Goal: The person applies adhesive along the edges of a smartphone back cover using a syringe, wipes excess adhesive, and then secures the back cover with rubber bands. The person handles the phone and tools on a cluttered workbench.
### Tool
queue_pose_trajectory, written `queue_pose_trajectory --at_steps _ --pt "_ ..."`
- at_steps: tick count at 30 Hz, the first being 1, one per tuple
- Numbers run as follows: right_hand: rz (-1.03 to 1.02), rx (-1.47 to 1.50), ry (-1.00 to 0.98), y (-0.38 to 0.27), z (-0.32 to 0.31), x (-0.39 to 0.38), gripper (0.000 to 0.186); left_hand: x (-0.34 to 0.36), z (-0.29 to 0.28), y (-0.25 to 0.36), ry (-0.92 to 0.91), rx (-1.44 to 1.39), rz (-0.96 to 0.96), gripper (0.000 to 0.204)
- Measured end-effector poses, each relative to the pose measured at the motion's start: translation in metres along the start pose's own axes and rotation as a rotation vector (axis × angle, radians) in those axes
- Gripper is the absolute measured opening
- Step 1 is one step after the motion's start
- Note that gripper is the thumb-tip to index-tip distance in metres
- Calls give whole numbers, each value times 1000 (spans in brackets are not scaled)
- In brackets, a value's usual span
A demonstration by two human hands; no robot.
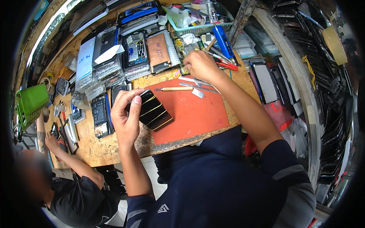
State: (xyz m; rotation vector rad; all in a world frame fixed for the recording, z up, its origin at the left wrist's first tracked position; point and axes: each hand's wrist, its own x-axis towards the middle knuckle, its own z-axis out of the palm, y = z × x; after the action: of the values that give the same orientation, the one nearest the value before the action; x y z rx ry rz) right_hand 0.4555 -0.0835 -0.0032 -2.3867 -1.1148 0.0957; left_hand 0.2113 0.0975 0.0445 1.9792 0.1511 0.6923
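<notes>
My left hand (127, 114) is wrapped round a black phone (154, 111) with several yellow rubber bands stretched across it. The phone is tilted above the left part of an orange-red work mat (194, 117). Farther off, past the mat's back edge, my right hand (199, 65) reaches down with its fingers curled together. Whatever its fingertips may hold is hidden. Loose yellow rubber bands (173, 75) lie on the wood just left of it. A wooden-handled tool (176, 89), thin metal blades (199, 87) and a small pale piece (197, 93) rest on the mat.
Opened phones and bubble-wrapped stacks (99, 74) cover the table's far left. Behind my right hand are red-handled pliers (228, 66), a blue tool (222, 41) and a mint basket (224, 27). A co-worker (81, 186) sits at the left. A post and shelf (304, 76) border the right.
</notes>
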Motion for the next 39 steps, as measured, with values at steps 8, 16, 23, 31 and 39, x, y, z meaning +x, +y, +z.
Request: queue_pose_trajectory --at_steps 8,16,23,31,39 --pt "-81 -357 -77 -7 9 11 11 -1 1 6 -21 -75 -58 15" --pt "-203 274 5 -35 -58 -19 14 3 3 3 31 -186 -201 17" --pt "-464 456 74 -118 -37 -44 10 0 11 7 11 -114 -107 18" --pt "-35 1082 -93 -115 -4 -43 14 -12 6 12 -33 -20 -16 14" --pt "181 500 -185 -99 43 -122 7 -45 -26 -27 372 -533 -182 14"
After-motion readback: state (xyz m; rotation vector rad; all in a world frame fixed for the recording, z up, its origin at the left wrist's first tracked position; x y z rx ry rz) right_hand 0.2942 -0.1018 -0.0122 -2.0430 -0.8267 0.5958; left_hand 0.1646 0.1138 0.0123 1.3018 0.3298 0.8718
